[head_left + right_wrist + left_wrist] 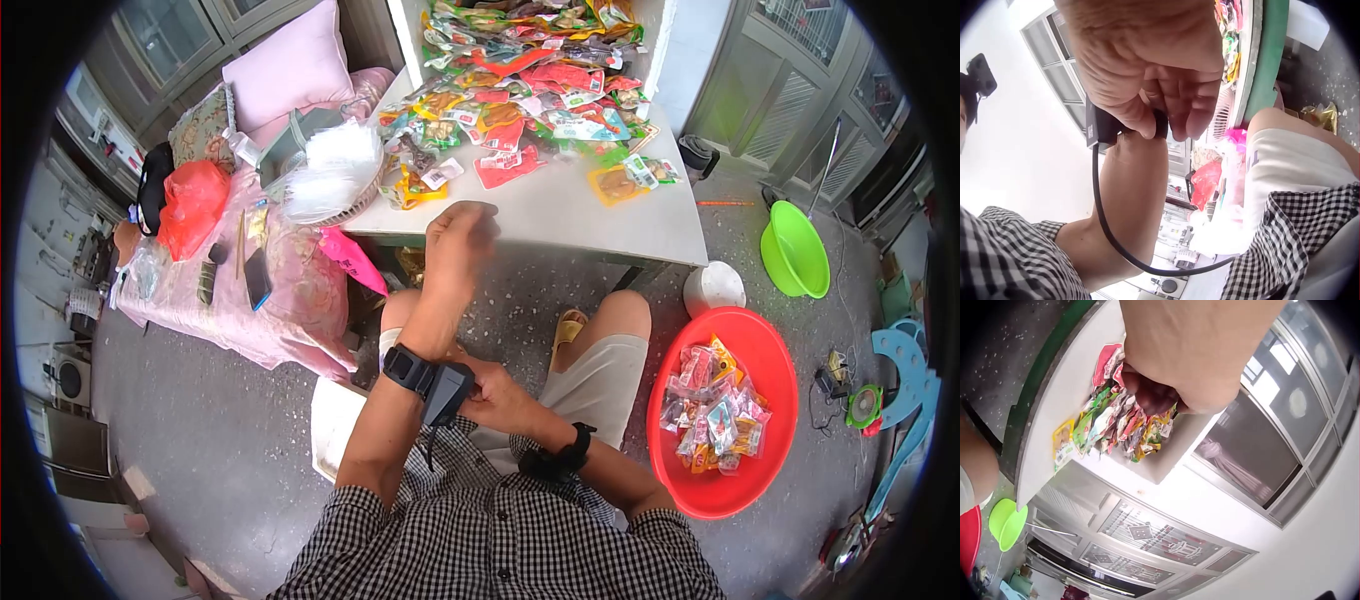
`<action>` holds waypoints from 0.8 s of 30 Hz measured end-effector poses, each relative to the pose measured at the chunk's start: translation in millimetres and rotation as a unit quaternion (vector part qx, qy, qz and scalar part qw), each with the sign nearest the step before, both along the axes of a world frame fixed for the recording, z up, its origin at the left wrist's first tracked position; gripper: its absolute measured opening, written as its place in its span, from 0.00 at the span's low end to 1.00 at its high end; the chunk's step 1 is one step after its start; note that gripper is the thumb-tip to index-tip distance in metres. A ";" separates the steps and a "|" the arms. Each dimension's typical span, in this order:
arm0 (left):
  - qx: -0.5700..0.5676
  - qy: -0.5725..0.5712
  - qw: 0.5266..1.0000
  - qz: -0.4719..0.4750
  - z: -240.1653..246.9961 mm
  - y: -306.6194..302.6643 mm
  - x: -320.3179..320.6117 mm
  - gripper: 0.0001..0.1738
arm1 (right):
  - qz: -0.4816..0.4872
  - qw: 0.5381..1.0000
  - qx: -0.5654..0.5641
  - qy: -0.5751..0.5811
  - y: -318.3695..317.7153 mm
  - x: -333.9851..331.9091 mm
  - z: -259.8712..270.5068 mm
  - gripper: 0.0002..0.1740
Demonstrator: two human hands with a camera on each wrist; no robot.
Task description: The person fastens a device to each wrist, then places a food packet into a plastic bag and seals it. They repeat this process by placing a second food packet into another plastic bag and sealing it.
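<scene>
My left hand [462,245] is raised in front of the table edge, fingers curled in toward the palm and nothing in them. On that wrist sit a black watch-like band [404,368] and a black box-shaped camera [447,394] with a cable. My right hand [490,396] is at this camera, and in the right wrist view its thumb and fingers pinch the black strap [1160,125] round the left wrist. Beyond the left hand, a heap of packaged snacks [500,110] spreads over the white table [560,228].
A red basin [665,440] with several snack packets stands on the floor at right. Behind it are a white bucket [714,287] and a green basin [796,250]. At left, a bowl of clear plastic bags [335,165] and a red bag [192,208] rest near the pink cloth [200,300].
</scene>
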State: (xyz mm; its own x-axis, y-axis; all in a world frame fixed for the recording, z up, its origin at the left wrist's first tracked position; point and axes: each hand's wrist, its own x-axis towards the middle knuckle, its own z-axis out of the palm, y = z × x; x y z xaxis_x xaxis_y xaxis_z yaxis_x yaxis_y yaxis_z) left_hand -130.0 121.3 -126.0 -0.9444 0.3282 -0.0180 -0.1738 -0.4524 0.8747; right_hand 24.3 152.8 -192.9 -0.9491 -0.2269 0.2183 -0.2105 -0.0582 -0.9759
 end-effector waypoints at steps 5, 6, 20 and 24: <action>-0.120 0.196 0.972 0.038 14.6 4.2 3.8 0.10 | 0.053 0.986 0.158 0.013 -1.6 5.9 -8.8 0.29; -0.133 0.219 0.966 0.037 17.3 4.4 4.5 0.09 | 0.015 0.992 0.120 0.036 -1.3 3.5 -8.1 0.28; -0.240 0.218 0.942 0.086 -56.4 -68.7 -39.8 0.09 | -0.199 0.951 -0.235 0.000 91.0 -73.2 105.6 0.10; -0.245 0.219 0.940 0.092 -64.8 -80.0 -50.6 0.10 | -0.134 0.928 -0.347 0.025 98.5 -108.0 153.0 0.09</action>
State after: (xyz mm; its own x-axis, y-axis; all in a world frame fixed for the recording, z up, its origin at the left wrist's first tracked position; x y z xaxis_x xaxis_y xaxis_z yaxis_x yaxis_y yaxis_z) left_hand -180.6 41.3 -190.9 -0.9364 0.2123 0.2794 0.2934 0.0368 0.9553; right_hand -83.6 251.3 -39.9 -0.9361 0.2279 0.2680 -0.3518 -0.6079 -0.7118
